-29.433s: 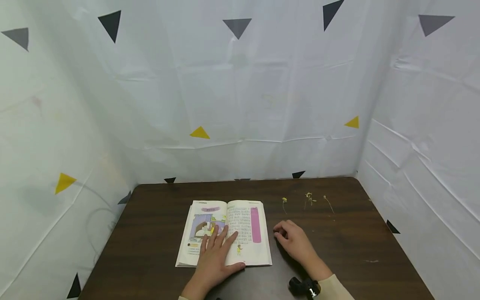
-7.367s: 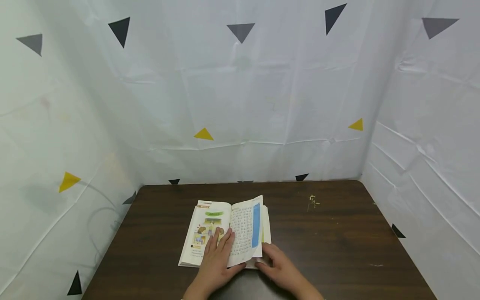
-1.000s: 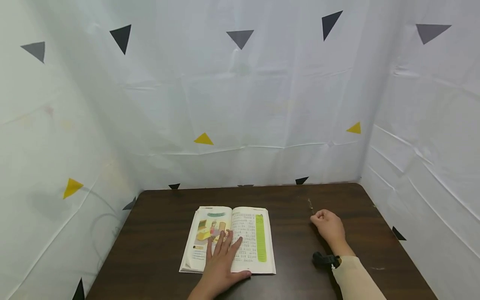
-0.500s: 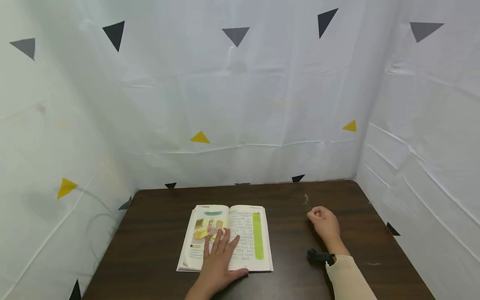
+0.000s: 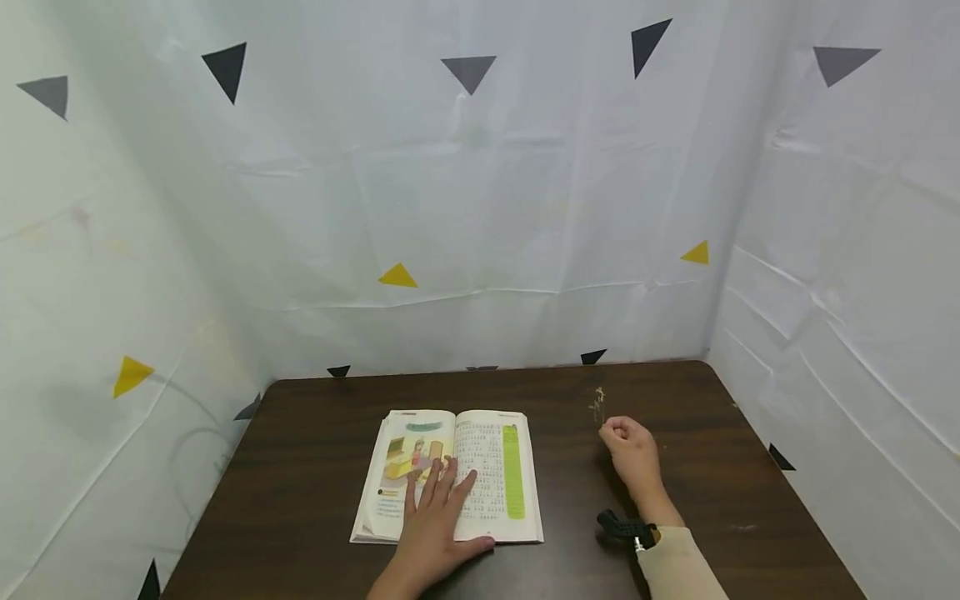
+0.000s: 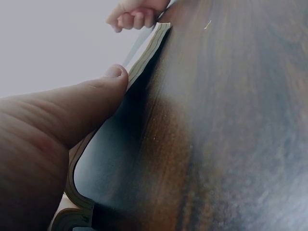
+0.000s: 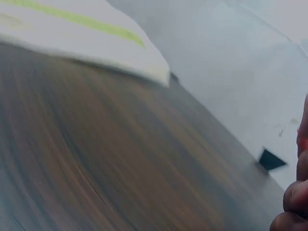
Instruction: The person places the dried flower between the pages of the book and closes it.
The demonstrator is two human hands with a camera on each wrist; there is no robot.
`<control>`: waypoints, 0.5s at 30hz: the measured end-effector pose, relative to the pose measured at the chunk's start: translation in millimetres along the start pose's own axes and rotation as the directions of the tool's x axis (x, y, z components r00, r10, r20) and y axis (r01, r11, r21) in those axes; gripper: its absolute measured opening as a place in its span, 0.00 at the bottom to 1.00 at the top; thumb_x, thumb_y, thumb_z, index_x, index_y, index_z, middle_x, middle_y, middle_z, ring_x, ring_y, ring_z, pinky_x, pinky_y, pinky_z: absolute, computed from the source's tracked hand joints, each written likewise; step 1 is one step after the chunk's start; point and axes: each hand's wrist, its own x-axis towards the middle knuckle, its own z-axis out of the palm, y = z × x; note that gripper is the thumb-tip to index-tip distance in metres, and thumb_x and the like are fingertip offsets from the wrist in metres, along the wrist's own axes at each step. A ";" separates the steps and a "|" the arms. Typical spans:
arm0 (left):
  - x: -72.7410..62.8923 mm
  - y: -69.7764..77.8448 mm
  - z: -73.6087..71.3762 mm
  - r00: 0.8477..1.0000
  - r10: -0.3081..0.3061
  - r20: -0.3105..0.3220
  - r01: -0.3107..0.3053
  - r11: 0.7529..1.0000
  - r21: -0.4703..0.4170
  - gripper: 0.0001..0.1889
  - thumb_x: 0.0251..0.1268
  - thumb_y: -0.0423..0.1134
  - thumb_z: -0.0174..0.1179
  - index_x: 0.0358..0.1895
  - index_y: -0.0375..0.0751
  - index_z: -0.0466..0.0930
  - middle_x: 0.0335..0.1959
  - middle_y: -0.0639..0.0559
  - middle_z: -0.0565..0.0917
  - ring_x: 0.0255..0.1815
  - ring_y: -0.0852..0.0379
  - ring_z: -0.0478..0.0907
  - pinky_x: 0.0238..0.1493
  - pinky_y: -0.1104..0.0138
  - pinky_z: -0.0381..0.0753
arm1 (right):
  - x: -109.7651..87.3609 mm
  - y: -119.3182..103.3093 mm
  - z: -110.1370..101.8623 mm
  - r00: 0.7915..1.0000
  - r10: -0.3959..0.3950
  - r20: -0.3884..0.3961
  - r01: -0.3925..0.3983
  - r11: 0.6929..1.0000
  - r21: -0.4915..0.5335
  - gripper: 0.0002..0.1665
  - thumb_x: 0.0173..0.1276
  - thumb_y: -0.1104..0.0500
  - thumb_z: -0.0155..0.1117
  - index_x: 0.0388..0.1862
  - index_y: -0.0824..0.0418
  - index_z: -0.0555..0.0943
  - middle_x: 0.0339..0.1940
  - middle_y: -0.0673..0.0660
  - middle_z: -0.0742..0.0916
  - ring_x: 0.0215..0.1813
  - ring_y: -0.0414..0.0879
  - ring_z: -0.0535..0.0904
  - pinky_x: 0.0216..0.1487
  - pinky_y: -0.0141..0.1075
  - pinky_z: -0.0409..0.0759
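Note:
An open illustrated book (image 5: 491, 479) lies on the table, its right page marked by a green strip. My left hand (image 5: 429, 533) rests across the lower middle of it with fingers spread; in the left wrist view the thumb (image 6: 96, 103) lies along the book's edge (image 6: 149, 48). To the right of the book, my right hand (image 5: 633, 457) pinches a thin dried flower sprig (image 5: 597, 407) by its stem, the blossoms pointing up and away. Curled fingers (image 7: 298, 192) show at the edge of the right wrist view, where the sprig's tip (image 7: 281, 131) appears faintly.
The dark wooden table (image 5: 315, 433) ends at white sheeting (image 5: 480, 208) behind and on both sides. A small pale bit (image 6: 207, 25) lies on the tabletop in the left wrist view. A black wrist camera (image 5: 626, 527) sits on my right wrist.
Three sprigs lay on the table long before; one lay there 7.4 s ago, now held. The book shows a different page. Over the last second my right hand moved left with the sprig.

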 end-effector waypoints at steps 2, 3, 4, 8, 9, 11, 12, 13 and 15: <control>0.1 0.7 -0.4 1.000 -0.011 0.014 0.011 1.000 -0.003 0.55 0.57 0.79 0.68 0.86 0.57 0.66 0.90 0.39 0.58 0.92 0.36 0.49 0.85 0.28 0.38 | -4.4 -4.9 9.7 1.000 0.005 0.025 -0.006 0.999 0.035 0.06 0.74 0.60 0.66 0.38 0.63 0.84 0.19 0.43 0.74 0.25 0.41 0.70 0.27 0.33 0.67; -0.2 1.0 -0.5 1.000 -0.016 0.019 0.016 1.000 -0.005 0.55 0.57 0.79 0.68 0.85 0.57 0.66 0.90 0.39 0.58 0.92 0.36 0.49 0.84 0.28 0.38 | -7.2 -7.1 15.1 0.999 0.006 0.040 -0.008 0.999 0.049 0.06 0.73 0.61 0.66 0.37 0.63 0.84 0.19 0.43 0.74 0.24 0.41 0.69 0.26 0.33 0.67; -0.5 1.2 -0.5 1.000 -0.019 0.022 0.019 1.000 -0.007 0.56 0.56 0.79 0.68 0.85 0.57 0.66 0.90 0.39 0.58 0.92 0.36 0.49 0.84 0.28 0.38 | -10.4 -9.6 20.6 0.998 0.004 0.056 -0.008 0.998 0.063 0.05 0.72 0.62 0.66 0.36 0.63 0.83 0.19 0.43 0.74 0.24 0.40 0.69 0.26 0.32 0.66; 0.0 2.2 -1.3 1.000 -0.020 0.024 0.020 1.000 -0.020 0.55 0.57 0.79 0.68 0.86 0.57 0.66 0.90 0.39 0.58 0.92 0.35 0.49 0.84 0.28 0.38 | -23.7 -22.1 42.3 0.994 -0.001 0.113 -0.014 0.992 0.124 0.04 0.71 0.64 0.66 0.34 0.63 0.82 0.17 0.43 0.72 0.21 0.39 0.66 0.22 0.31 0.63; 0.5 2.4 -1.5 1.000 -0.018 0.022 0.019 1.000 -0.020 0.55 0.57 0.79 0.68 0.86 0.56 0.66 0.90 0.39 0.58 0.92 0.35 0.49 0.84 0.28 0.38 | -27.1 -25.7 47.6 0.992 0.002 0.125 -0.020 0.990 0.141 0.04 0.71 0.64 0.66 0.34 0.63 0.82 0.17 0.43 0.72 0.20 0.38 0.66 0.22 0.30 0.62; 1.4 2.8 -2.4 1.000 -0.018 0.022 0.019 1.000 -0.022 0.55 0.57 0.79 0.68 0.86 0.56 0.66 0.90 0.39 0.58 0.92 0.35 0.49 0.84 0.28 0.38 | -33.6 -33.2 57.2 0.988 0.012 0.151 -0.040 0.982 0.185 0.03 0.71 0.65 0.65 0.36 0.64 0.81 0.17 0.43 0.71 0.19 0.38 0.65 0.20 0.30 0.61; 1.7 2.8 -2.6 1.000 -0.018 0.022 0.019 1.000 -0.019 0.55 0.57 0.79 0.68 0.86 0.56 0.66 0.90 0.39 0.58 0.92 0.35 0.49 0.84 0.28 0.38 | -36.9 -36.5 61.7 0.986 0.021 0.166 -0.055 0.977 0.205 0.03 0.72 0.65 0.64 0.37 0.64 0.81 0.17 0.44 0.71 0.18 0.38 0.64 0.20 0.30 0.61; 1.9 2.7 -2.7 1.000 -0.017 0.023 0.018 1.000 -0.017 0.55 0.57 0.79 0.68 0.85 0.56 0.66 0.90 0.38 0.59 0.92 0.35 0.49 0.84 0.28 0.38 | -40.1 -39.6 66.5 0.983 0.027 0.179 -0.068 0.972 0.223 0.03 0.72 0.65 0.63 0.37 0.65 0.81 0.17 0.44 0.71 0.18 0.37 0.64 0.19 0.29 0.60; 1.9 2.6 -3.1 1.000 -0.013 0.019 0.013 1.000 -0.017 0.55 0.57 0.78 0.68 0.85 0.55 0.66 0.90 0.38 0.59 0.92 0.34 0.50 0.84 0.28 0.38 | -46.4 -45.7 74.7 0.974 0.041 0.221 -0.102 0.956 0.273 0.04 0.72 0.66 0.61 0.40 0.67 0.81 0.17 0.44 0.71 0.17 0.37 0.62 0.18 0.29 0.59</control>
